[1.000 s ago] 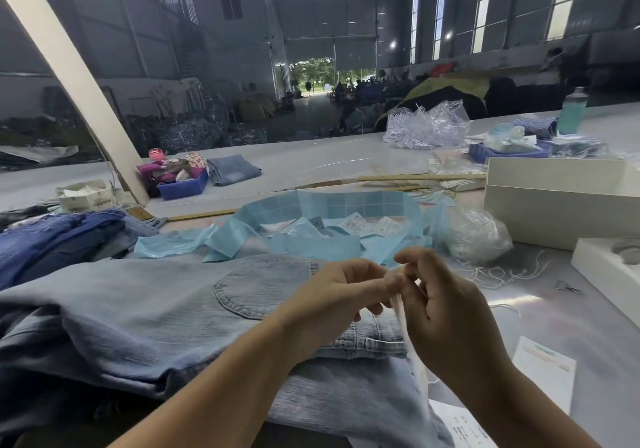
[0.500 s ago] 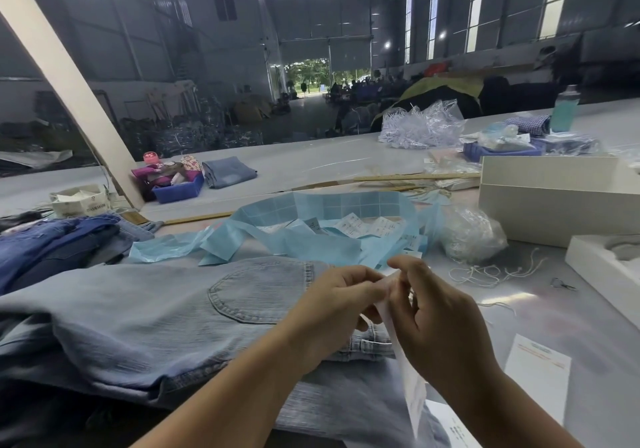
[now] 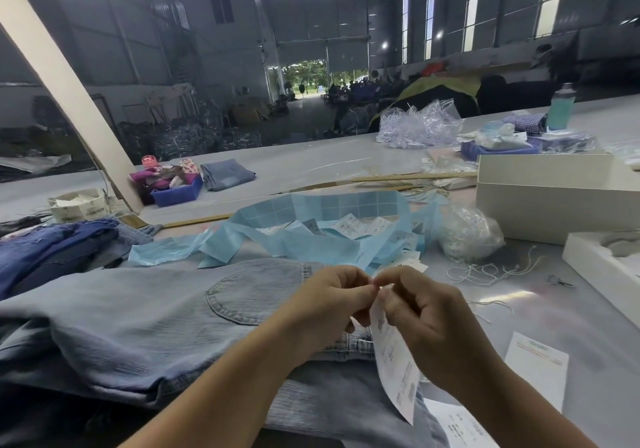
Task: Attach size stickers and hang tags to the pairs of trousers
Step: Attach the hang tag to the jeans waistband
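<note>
Both hands meet fingertip to fingertip over the waistband of the jeans. The right hand (image 3: 436, 326) has its grip closed on the top end of a long white sticker strip (image 3: 394, 361), pinched between thumb and curled fingers. The left hand (image 3: 329, 309) is curled too, its fingertips (image 3: 369, 288) nipping the same top corner, apparently picking at an edge to peel it; whether the layers have parted is too small to tell.

The strip hangs down and slightly toward the person from the pinch, its long axis close to vertical, the free lower end dangling over the trouser leg. The light blue jeans (image 3: 145, 312) lie flat on the counter (image 3: 571, 312) directly beneath and to the left of the hands, back pocket (image 3: 256, 291) up, waistband under the wrists. So the garment lies below the grip, nearer the left hand, and the likely next move is a short drop down and left to press the sticker on.

Farther out sits a tangle of blue backing paper (image 3: 311, 226) with small printed labels among it, loose white strings (image 3: 485, 269) to the right, a white box (image 3: 554, 201) behind those, and a stack of darker jeans (image 3: 52, 250) at far left.
</note>
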The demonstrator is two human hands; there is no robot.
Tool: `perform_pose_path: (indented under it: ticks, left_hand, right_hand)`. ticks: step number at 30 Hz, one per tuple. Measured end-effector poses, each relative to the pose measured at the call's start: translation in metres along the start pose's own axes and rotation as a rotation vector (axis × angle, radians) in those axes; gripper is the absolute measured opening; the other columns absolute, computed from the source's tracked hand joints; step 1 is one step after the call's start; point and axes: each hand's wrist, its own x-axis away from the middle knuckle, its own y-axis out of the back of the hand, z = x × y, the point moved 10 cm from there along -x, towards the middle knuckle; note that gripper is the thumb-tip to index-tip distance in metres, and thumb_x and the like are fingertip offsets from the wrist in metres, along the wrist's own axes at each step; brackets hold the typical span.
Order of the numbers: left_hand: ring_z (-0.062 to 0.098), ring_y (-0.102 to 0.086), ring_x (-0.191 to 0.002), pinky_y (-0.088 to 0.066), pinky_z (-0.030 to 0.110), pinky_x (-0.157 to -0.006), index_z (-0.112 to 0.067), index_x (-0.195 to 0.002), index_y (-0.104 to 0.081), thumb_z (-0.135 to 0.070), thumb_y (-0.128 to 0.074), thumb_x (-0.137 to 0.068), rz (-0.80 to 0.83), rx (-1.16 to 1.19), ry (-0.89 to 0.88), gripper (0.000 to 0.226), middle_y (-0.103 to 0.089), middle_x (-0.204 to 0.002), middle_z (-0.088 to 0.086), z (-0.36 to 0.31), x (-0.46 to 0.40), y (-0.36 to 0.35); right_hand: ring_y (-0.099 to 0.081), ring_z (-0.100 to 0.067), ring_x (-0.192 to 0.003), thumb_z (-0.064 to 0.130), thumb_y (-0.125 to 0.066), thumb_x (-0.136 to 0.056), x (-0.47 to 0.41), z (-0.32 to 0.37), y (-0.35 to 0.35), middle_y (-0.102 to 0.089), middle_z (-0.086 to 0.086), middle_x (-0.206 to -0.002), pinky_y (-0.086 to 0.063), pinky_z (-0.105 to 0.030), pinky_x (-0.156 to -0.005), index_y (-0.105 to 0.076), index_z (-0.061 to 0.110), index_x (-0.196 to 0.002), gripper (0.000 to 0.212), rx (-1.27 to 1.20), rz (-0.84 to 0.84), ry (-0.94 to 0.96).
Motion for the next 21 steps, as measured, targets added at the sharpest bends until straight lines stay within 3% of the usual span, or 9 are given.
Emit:
perform_pose_path:
  ticks: [3,8,11,13,15,17,19,21]
  left_hand:
    - [0.003,-0.059,-0.064,-0.043,0.015,-0.056,-0.022,-0.081,-0.064,-0.018,-0.057,-0.097,-0.068,-0.219,-0.074,0.018,-0.066,-0.067,-0.012,-0.01,-0.001,0.002]
    - [0.002,-0.059,-0.062,-0.041,0.015,-0.055,-0.027,-0.08,-0.06,-0.015,-0.056,-0.096,-0.175,-0.277,-0.203,0.021,-0.065,-0.067,-0.014,-0.026,-0.002,0.015]
    - [0.003,-0.06,-0.064,-0.042,0.016,-0.056,-0.032,-0.078,-0.06,-0.016,-0.058,-0.095,-0.122,-0.285,-0.23,0.024,-0.066,-0.069,-0.013,-0.03,-0.002,0.009]
    - [0.003,-0.06,-0.064,-0.041,0.014,-0.056,-0.034,-0.076,-0.061,-0.016,-0.059,-0.095,-0.078,-0.275,-0.239,0.026,-0.066,-0.07,-0.012,-0.03,-0.002,0.004]
    - [0.003,-0.06,-0.064,-0.041,0.012,-0.056,-0.032,-0.078,-0.063,-0.016,-0.059,-0.096,-0.053,-0.226,-0.219,0.025,-0.067,-0.07,-0.012,-0.029,-0.003,0.003]
    - [0.0,-0.058,-0.065,-0.042,0.012,-0.059,-0.029,-0.081,-0.065,-0.02,-0.061,-0.095,-0.039,-0.252,-0.187,0.017,-0.067,-0.071,-0.014,-0.024,-0.003,0.004]
    - [-0.003,-0.057,-0.07,-0.042,0.012,-0.064,-0.032,-0.086,-0.066,-0.034,-0.068,-0.089,-0.017,-0.556,-0.209,0.004,-0.064,-0.077,-0.019,-0.022,0.001,0.002]
    - [0.001,-0.053,-0.078,-0.038,0.014,-0.065,-0.033,-0.094,-0.065,-0.043,-0.071,-0.082,0.036,-0.949,-0.284,0.017,-0.057,-0.084,-0.019,-0.014,0.007,-0.01]
  right_hand:
    - [-0.063,-0.006,-0.06,0.023,-0.056,-0.095,-0.005,-0.012,-0.001,-0.067,0.014,-0.065,-0.046,-0.015,-0.052,-0.064,0.03,-0.081,0.018,-0.152,0.083,-0.14]
    - [-0.048,-0.005,-0.047,0.02,-0.064,-0.089,-0.007,-0.024,-0.001,-0.057,0.001,-0.052,-0.041,-0.019,-0.048,-0.069,0.017,-0.071,0.019,-0.217,0.186,-0.248]
    - [-0.038,-0.009,-0.045,0.029,-0.071,-0.084,-0.007,-0.024,0.001,-0.046,-0.002,-0.047,-0.034,-0.02,-0.045,-0.072,0.011,-0.074,0.02,-0.364,0.194,-0.29]
    - [-0.042,-0.017,-0.051,0.038,-0.071,-0.079,-0.008,-0.018,0.003,-0.054,-0.014,-0.055,-0.036,-0.024,-0.051,-0.075,0.013,-0.076,0.026,-0.351,0.193,-0.25]
    - [-0.049,-0.02,-0.055,0.025,-0.072,-0.083,-0.01,-0.016,0.009,-0.063,-0.013,-0.061,-0.041,-0.026,-0.057,-0.075,0.014,-0.071,0.016,-0.314,0.159,-0.228]
    - [-0.044,-0.007,-0.046,0.011,-0.069,-0.085,-0.009,-0.021,0.014,-0.054,-0.002,-0.049,-0.036,-0.016,-0.049,-0.071,0.01,-0.066,0.019,-0.319,0.128,-0.248]
    - [-0.036,-0.002,-0.039,0.01,-0.069,-0.083,-0.006,-0.029,0.016,-0.044,0.006,-0.043,-0.029,-0.012,-0.04,-0.068,0.006,-0.063,0.021,-0.336,0.143,-0.304]
    - [-0.033,-0.003,-0.039,0.019,-0.069,-0.077,-0.003,-0.033,0.013,-0.041,0.007,-0.042,-0.027,-0.013,-0.039,-0.066,0.004,-0.062,0.021,-0.319,0.204,-0.344]
